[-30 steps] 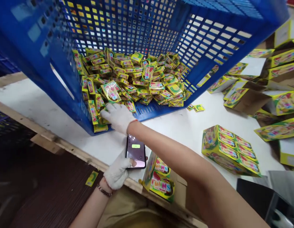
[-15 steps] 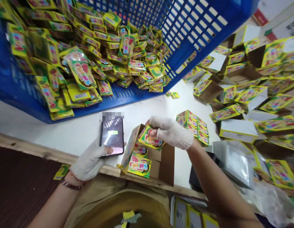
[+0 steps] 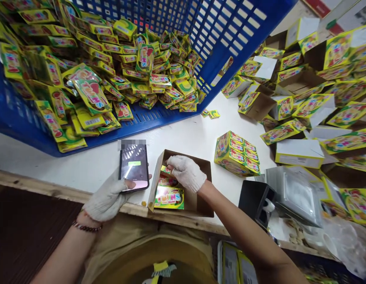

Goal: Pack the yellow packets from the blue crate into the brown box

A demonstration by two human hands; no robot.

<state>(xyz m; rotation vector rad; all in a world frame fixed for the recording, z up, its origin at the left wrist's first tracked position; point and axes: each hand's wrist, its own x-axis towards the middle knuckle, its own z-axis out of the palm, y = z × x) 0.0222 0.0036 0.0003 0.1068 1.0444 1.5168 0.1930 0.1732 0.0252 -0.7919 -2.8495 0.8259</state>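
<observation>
My left hand (image 3: 107, 197), in a white knit glove with bare fingertips, grips a smartphone (image 3: 134, 169) with its screen up and lit. My right hand (image 3: 187, 172), gloved the same way, reaches into an open cardboard box (image 3: 200, 205) at the table's front edge. Its fingers are closed on a small yellow-green candy packet (image 3: 165, 170), mostly hidden under the hand. Below it in the box lie more packets, the front one (image 3: 170, 198) flat with its "Twins" print up. The box's right part shows bare brown card.
A blue plastic crate (image 3: 159, 122), tilted, holds a heap of the same packets. A filled display box (image 3: 238, 154) stands to the right. Beyond it are many open cartons (image 3: 299, 154), a black holder (image 3: 255, 203) and a clear plastic bag (image 3: 348, 240).
My right hand has carried the packet left and down into the box. My left hand still holds the phone. The view has shifted slightly.
</observation>
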